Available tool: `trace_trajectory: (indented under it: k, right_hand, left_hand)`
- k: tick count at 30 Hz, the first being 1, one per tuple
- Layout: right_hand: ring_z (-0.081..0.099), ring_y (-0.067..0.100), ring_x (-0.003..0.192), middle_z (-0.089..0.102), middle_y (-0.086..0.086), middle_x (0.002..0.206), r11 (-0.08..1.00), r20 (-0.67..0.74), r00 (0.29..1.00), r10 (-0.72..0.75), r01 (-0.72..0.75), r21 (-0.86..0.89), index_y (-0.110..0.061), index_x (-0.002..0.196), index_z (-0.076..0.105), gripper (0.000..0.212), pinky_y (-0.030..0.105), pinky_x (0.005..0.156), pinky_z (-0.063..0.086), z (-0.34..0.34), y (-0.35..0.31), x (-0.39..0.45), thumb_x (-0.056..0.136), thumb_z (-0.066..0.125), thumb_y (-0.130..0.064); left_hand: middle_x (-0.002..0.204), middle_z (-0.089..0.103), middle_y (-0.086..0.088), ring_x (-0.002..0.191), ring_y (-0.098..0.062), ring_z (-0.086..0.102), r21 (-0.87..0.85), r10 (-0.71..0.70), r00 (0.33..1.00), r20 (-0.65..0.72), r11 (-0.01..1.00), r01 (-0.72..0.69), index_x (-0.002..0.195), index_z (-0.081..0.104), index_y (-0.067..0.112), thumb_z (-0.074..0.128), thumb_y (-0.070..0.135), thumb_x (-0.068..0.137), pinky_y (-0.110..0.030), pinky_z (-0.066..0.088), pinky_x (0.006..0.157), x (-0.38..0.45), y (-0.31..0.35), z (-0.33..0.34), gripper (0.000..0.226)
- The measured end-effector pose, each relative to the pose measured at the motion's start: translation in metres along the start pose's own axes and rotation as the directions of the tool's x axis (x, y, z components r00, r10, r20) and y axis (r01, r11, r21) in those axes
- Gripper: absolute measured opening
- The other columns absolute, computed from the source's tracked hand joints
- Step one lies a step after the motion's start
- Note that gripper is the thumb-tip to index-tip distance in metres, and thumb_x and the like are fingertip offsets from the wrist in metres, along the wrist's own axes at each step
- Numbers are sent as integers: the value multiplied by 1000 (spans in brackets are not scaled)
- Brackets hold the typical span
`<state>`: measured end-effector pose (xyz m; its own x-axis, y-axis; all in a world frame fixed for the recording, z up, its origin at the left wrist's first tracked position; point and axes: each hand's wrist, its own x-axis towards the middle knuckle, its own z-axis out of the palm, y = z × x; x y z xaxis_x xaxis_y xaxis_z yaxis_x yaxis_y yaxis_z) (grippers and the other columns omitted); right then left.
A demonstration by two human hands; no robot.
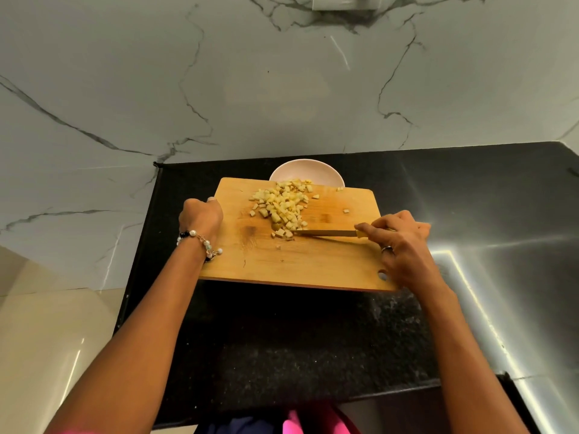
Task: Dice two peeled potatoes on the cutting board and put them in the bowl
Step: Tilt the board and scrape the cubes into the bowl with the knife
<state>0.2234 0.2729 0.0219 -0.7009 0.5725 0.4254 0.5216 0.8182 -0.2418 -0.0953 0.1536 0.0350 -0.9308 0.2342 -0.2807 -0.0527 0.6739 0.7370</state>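
1. With the potatoes already cut into a heap of small cubes, you are at the transfer step: the dicing looks finished and the diced potato (283, 208) still lies on the cutting board (313, 264), gathered toward its far edge.
2. Your left hand (200, 214) is curled round the board's left edge, fingers wrapped under and out of sight, thumb side on top. The board's far edge sits over the near rim of the bowl (308, 170), and the board seems lifted on the near side, though how far it tilts I cannot tell.
3. Your right hand (401, 239) is closed round the handle of the knife (329, 234), index finger stretched forward along it. The blade lies flat-on across the board, its tip touching the near side of the heap.
4. The bowl stands just beyond the board on the dark counter (313, 339); its visible inside looks bare, so I judge that little or none of the potato has gone in yet.
5. The next move calls for a push away from you: keep the blade's edge against the wood and sweep the heap over the far edge into the bowl, while your left hand steadies the board.
6. Mind the strays: a few cubes lie apart to the right of the heap and near the far right corner, and one small piece sits nearer you. These will need a second pass.
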Motion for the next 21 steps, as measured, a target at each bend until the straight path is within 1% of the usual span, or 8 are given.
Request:
trace_trajectory:
  k: [5, 7, 9, 11, 12, 15, 17, 21]
  right_hand:
    - [50, 32, 84, 64, 5, 86, 991, -64, 993, 98, -103, -81, -18, 108, 72, 44, 39, 66, 19, 10, 21, 14, 77, 61, 11]
    - [49, 32, 85, 64, 6, 87, 988, -64, 990, 124, -130, -85, -18, 110, 72, 41, 40, 67, 20, 16, 24, 25, 80, 64, 9]
    - [48, 32, 89, 64, 8, 90, 983, -45, 984, 170, -172, -58, -19, 112, 70, 37, 40, 70, 19, 18, 23, 37, 85, 61, 4]
    - [47, 34, 92, 63, 9, 92, 976, -27, 976, 216, -217, -15, -20, 115, 69, 40, 40, 72, 19, 13, 23, 46, 87, 56, 6]
    - [47, 34, 92, 63, 8, 92, 976, -17, 976, 218, -218, -5, -21, 116, 69, 43, 40, 72, 19, 8, 25, 48, 87, 55, 8]
    - [49, 34, 90, 66, 3, 93, 988, 58, 986, 154, -153, -27, -24, 113, 70, 48, 44, 69, 27, -5, 31, 44, 84, 56, 11]
    - [49, 34, 90, 67, 2, 94, 989, 93, 985, 148, -146, -36, -24, 111, 71, 47, 44, 68, 28, -6, 34, 40, 84, 57, 12]
    - [46, 33, 92, 65, 4, 94, 984, 62, 985, 161, -155, -83, -23, 113, 70, 44, 38, 70, 18, 9, 33, 52, 85, 57, 9]
  left_hand:
    - [91, 55, -7, 81, -23, 55, 7, 13, 1000, -8, 1000, -13, 92, 53, 9, 50, 30, 95, -35, 48, 75, 6, -1, -6, 21]
    - [92, 57, -8, 80, -23, 56, 14, 14, 1000, -6, 1000, -14, 94, 55, 8, 50, 30, 95, -35, 47, 74, 8, -3, -7, 23]
    - [92, 58, -8, 78, -22, 56, 18, 13, 1000, -2, 1000, -13, 93, 56, 7, 50, 31, 94, -34, 47, 72, 10, -4, -8, 24]
    - [92, 60, -9, 77, -22, 56, 11, 11, 1000, -4, 1000, -11, 94, 57, 7, 50, 31, 94, -34, 46, 70, 12, -6, -10, 25]
    - [93, 61, -9, 77, -22, 57, 5, 11, 1000, -10, 1000, -11, 95, 58, 6, 50, 31, 94, -34, 47, 71, 13, -6, -11, 26]
    - [97, 62, -11, 85, -27, 60, -13, -1, 999, -37, 1000, 0, 98, 59, 5, 51, 31, 93, -38, 50, 78, 19, -8, -18, 28]
    - [98, 63, -12, 87, -29, 61, -14, -6, 999, -53, 1000, 5, 96, 60, 4, 51, 31, 92, -38, 49, 77, 24, -10, -23, 28]
    - [90, 59, -11, 78, -27, 55, 10, 3, 997, -75, 1000, -2, 88, 57, 6, 51, 29, 93, -34, 44, 70, 29, -10, -30, 25]
